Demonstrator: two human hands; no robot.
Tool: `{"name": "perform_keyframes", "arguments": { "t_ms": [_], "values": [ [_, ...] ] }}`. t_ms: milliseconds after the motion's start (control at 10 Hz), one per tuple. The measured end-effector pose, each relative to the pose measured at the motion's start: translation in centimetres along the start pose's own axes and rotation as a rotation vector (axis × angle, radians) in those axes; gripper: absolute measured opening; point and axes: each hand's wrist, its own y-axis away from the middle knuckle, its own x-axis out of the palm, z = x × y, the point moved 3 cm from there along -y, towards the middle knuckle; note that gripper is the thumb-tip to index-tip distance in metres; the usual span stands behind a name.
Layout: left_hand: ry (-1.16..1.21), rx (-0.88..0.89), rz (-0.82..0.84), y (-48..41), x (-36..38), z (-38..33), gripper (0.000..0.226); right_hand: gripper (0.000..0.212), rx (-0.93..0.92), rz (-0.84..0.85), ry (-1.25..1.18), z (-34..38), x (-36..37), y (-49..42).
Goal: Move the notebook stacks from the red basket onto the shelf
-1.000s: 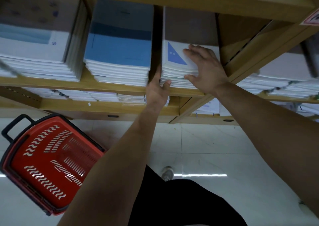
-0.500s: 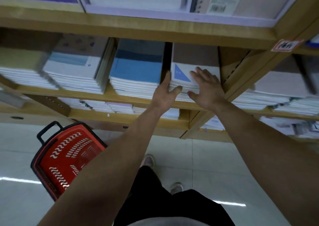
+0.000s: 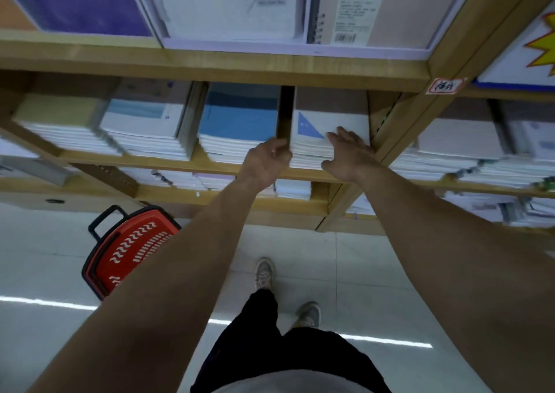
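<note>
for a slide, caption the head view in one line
Left hand beside and right hand atop a notebook stack on the wooden shelf; red basket on the floor.

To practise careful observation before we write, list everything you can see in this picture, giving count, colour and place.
triangle stack: one, white with blue triangle, middle shelf, right end
other stacks: three, blue, pale blue, yellowish, to its left
basket: one, red, black handle, floor, left
shelf: wooden, tan
paper pad: one, white, top shelf
label: one, red and white, shelf edge
shoes: two, grey, floor
hands: left hand at triangle stack's left edge; right hand resting on top
</note>
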Motion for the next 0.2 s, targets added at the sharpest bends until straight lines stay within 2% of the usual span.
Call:
{"name": "perform_keyframes", "arguments": {
  "t_ms": [100, 200],
  "values": [
    [-0.24, -0.044, -0.033, 3.8, -4.0, 0.8, 0.05, 0.079, 0.022, 0.051, 0.034, 2.3, -0.3, 2.6],
    [-0.523, -0.039, -0.051, 6.3, -8.9, 1.3, 0.061, 0.074, -0.032, -0.029, 0.054, 5.7, -1.4, 4.5]
  ]
}}
